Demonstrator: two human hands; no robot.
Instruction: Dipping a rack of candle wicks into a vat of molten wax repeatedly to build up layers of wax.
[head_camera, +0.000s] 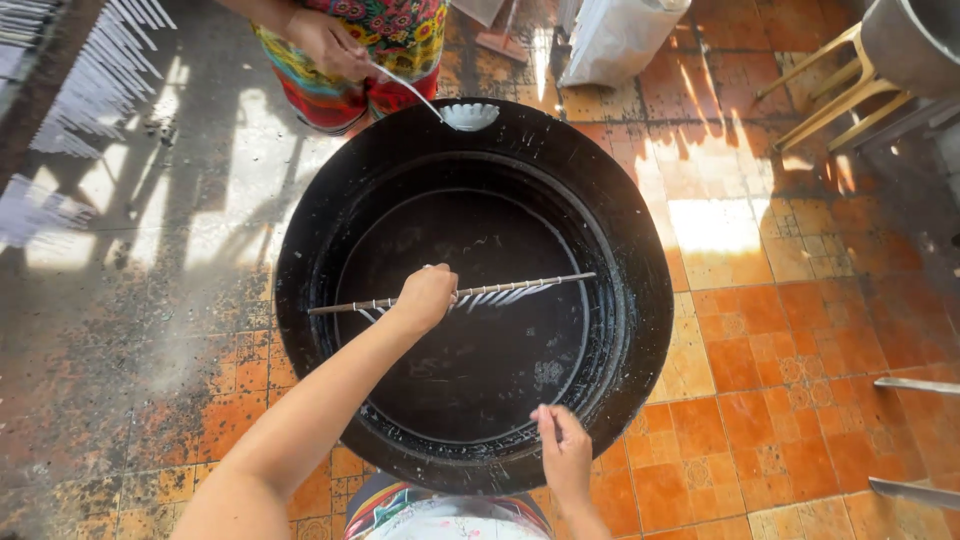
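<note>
A big black round vat (640, 330) of dark liquid stands on the tiled floor in front of me. My left hand (425, 297) grips the middle of a long thin rod (530, 283) held level over the liquid; several white candle-like sticks hang from it into the vat. My right hand (562, 447) rests on the vat's near rim, fingers pinched together with nothing visible in them. Across the vat, another person's hand (327, 43) holds a white ladle (470, 116) over the far rim.
Racks of white sticks (110, 70) lie on the floor at the upper left. A white sack (615, 40) and a yellow stool (835, 85) beside a grey pot (915, 40) stand at the back right. Metal bars (915, 385) jut in at the right edge.
</note>
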